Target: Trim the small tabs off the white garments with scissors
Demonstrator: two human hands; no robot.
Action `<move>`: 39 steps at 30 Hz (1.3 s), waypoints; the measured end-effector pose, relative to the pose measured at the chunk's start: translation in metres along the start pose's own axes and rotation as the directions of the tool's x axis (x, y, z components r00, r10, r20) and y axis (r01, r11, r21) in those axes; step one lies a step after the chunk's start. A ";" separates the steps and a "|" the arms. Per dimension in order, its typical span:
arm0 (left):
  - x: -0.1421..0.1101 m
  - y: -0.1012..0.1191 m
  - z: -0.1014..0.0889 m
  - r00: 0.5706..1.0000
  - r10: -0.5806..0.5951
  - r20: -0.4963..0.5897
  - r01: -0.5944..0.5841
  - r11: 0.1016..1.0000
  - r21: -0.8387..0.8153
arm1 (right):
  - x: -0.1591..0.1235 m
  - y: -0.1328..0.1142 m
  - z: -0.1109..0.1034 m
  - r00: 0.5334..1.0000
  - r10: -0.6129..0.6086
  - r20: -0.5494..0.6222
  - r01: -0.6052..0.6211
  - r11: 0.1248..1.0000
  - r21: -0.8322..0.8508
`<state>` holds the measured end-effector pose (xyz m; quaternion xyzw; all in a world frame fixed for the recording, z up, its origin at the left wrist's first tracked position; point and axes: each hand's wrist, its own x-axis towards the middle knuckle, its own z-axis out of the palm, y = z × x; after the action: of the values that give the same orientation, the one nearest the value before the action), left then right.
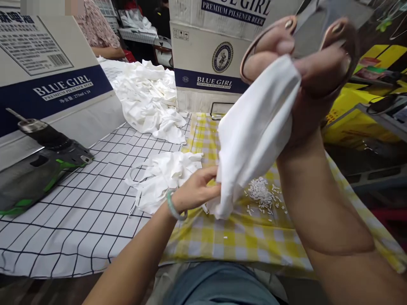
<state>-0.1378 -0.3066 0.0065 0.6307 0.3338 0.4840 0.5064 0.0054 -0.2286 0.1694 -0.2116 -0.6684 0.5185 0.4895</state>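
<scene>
My left hand (pixel 200 188), with a pale green bangle at the wrist, has its fingers closed at the lower edge of a white cloth piece (pixel 254 123). The cloth hangs slanting from my raised right hand (pixel 310 89), whose fingers pinch its upper tip. Close to the camera and blurred, the right fingers also pass through brown loops with gold-coloured rivets, which look like scissor handles (pixel 348 78). Beside my left hand lies a small heap of white cloth pieces with thin straps (pixel 171 169). Right of the hanging cloth, tiny white bits (pixel 262 192) are scattered in a pile.
A larger white cloth pile (pixel 149 95) lies farther back. Blue Girl beer cartons stand at left (pixel 79 93) and back (pixel 203 55). A power drill (pixel 47 161) lies left on the grid-patterned tablecloth (pixel 79 237). Another person's arm (pixel 108 52) shows behind. Yellow items (pixel 352 114) stand at right.
</scene>
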 end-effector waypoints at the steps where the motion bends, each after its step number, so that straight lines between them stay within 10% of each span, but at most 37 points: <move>1: -0.011 -0.003 -0.004 0.999 -0.036 -0.038 0.035 0.999 -0.031 | -0.004 0.010 -0.003 0.996 0.040 0.073 -0.045 0.997 0.055; 5: -0.059 -0.004 -0.027 0.926 -0.276 -0.259 0.274 0.961 -0.043 | -0.026 0.080 -0.032 0.943 0.226 0.245 -0.271 0.948 0.169; 10: -0.086 0.008 -0.044 0.857 -0.502 -0.118 0.507 0.862 0.008 | -0.052 0.146 -0.058 0.898 0.422 0.125 -0.439 0.880 0.184; 16: -0.087 0.022 -0.053 0.827 -0.499 -0.259 0.553 0.805 0.216 | -0.071 0.150 -0.064 0.927 0.357 0.115 -0.374 0.908 0.190; 27: -0.096 0.014 -0.060 0.741 -0.424 -0.520 0.470 0.881 -0.049 | -0.116 0.150 -0.076 0.918 0.387 0.086 -0.396 0.886 0.242; 39: -0.091 0.029 -0.036 0.773 -0.475 -0.421 0.239 0.833 -0.499 | -0.145 0.155 0.055 0.868 0.494 0.053 -0.496 0.859 0.126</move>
<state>-0.2019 -0.3856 0.0106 0.2720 0.4647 0.5901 0.6016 -0.0154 -0.3121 -0.0323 -0.3376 -0.5594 0.6728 0.3470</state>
